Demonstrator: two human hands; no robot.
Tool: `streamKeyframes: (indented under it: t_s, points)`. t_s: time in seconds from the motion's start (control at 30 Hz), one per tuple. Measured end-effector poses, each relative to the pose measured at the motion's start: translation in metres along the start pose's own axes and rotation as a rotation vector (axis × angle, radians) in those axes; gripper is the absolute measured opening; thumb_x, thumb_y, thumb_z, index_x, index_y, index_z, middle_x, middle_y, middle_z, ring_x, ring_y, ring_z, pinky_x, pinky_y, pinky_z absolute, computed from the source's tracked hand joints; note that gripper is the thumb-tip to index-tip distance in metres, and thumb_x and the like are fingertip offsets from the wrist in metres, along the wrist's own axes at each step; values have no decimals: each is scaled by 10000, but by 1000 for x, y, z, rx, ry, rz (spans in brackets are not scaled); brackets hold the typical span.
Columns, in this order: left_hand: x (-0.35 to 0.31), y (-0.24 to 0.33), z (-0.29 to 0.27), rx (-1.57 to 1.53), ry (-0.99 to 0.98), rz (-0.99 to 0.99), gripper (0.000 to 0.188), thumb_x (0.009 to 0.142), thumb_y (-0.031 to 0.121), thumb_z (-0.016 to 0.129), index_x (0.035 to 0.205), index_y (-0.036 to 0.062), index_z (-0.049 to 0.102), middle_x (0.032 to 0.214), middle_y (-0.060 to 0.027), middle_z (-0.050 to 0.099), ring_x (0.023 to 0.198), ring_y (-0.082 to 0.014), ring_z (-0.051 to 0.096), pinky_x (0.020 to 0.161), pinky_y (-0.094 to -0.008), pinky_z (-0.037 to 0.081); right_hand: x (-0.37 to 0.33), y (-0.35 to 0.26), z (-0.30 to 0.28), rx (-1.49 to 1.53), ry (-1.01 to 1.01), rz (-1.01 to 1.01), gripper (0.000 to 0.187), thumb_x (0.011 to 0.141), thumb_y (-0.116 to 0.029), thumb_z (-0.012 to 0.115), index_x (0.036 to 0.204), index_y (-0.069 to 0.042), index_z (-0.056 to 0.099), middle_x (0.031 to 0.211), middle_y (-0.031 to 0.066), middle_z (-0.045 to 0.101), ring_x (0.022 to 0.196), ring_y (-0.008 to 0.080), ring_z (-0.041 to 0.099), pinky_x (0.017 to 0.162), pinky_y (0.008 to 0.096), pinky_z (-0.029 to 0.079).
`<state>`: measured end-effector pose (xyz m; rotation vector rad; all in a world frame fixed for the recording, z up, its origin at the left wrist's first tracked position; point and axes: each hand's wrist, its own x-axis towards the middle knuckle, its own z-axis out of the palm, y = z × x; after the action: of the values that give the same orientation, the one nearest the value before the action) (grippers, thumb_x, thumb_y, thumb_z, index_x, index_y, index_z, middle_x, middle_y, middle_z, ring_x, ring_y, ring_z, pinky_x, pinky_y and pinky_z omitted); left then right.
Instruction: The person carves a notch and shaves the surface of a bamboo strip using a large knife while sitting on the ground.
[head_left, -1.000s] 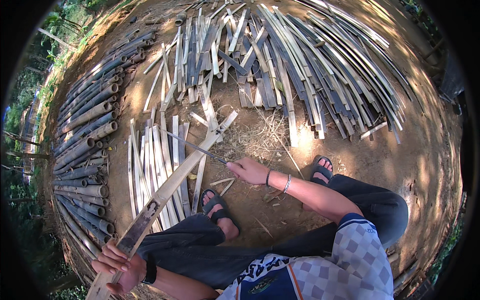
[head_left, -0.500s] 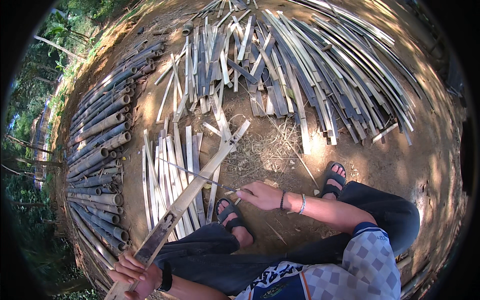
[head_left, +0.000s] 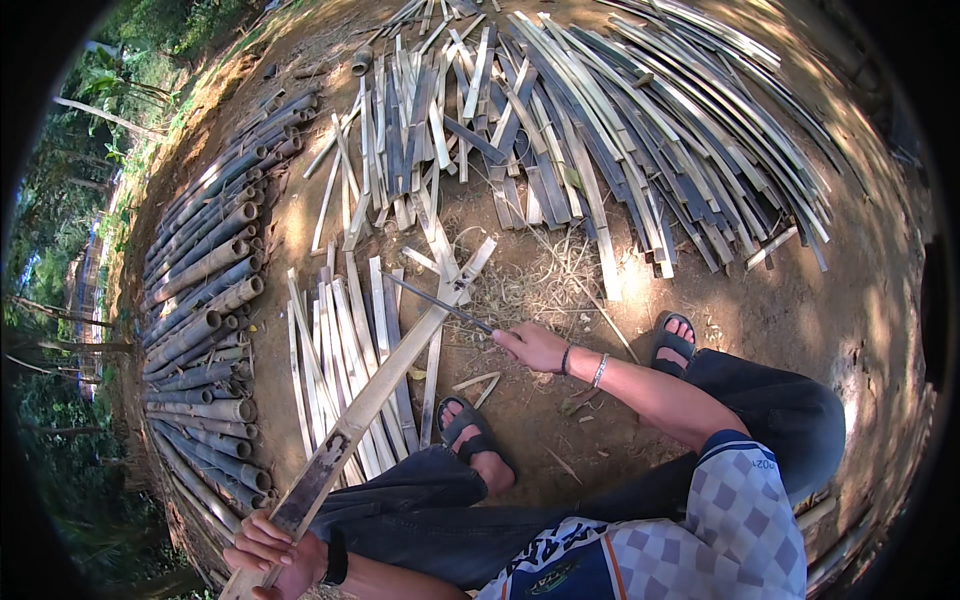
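My left hand (head_left: 272,556) is wrapped around the near end of a long split bamboo strip (head_left: 385,375), which slants up and away to the right. Its pale inner side shows a dark patch near my hand. Fingers closed, my right hand (head_left: 532,347) grips a long, thin-bladed knife (head_left: 440,303). The blade lies across the strip near its far end. That end meets another bamboo piece (head_left: 438,235) at a crossing; whether it is propped there, I cannot tell.
Cut bamboo strips (head_left: 345,360) lie beneath the held strip. Bigger heaps of strips (head_left: 690,150) spread across the far ground. Whole bamboo poles (head_left: 205,330) are stacked at left. Shavings (head_left: 540,290) cover the dirt ahead, and my sandalled feet (head_left: 470,440) stand apart.
My right hand and the knife have moved forward along the strip, away from me, toward its far end. My left hand keeps its hold on the near end.
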<state>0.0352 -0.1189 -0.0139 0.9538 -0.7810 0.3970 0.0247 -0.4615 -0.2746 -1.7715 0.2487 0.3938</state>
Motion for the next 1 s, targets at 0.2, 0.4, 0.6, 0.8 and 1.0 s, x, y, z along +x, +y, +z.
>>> streamKeyframes:
  t_s: [0.2,0.4,0.6,0.8,1.0]
  points:
    - [-2,-1,-7,35,72,31,334,754,347,621,683,111,394,479,-21,387,443,-123,330,521,-246,301,-22,-33,29,-142,19,-305,614,933,-507,429,687,41,554,606,238,533,597,409,548,611,477,435]
    - [-1,2,-3,-1,0,-3,336,762,339,622,690,106,392,487,-22,390,450,-126,331,514,-248,301,-12,-12,15,-159,63,-74,607,937,-512,416,719,37,559,616,236,553,604,395,567,620,474,446]
    - [-2,-2,1,5,55,25,339,768,340,618,686,105,389,489,-24,386,436,-122,323,499,-246,295,-7,5,19,-154,73,-256,602,928,-524,424,733,24,577,638,219,564,616,386,567,627,471,447]
    - [-2,1,0,31,74,37,344,771,352,605,681,106,382,479,-24,376,418,-121,312,472,-238,274,-8,-6,17,-152,75,-285,613,921,-531,430,712,26,579,588,207,548,600,383,566,626,467,450]
    - [-1,-1,1,24,69,41,337,771,352,597,681,107,383,471,-19,367,414,-114,310,468,-233,266,1,20,1,-128,93,-95,599,924,-518,435,742,36,572,621,225,558,616,383,578,615,468,442]
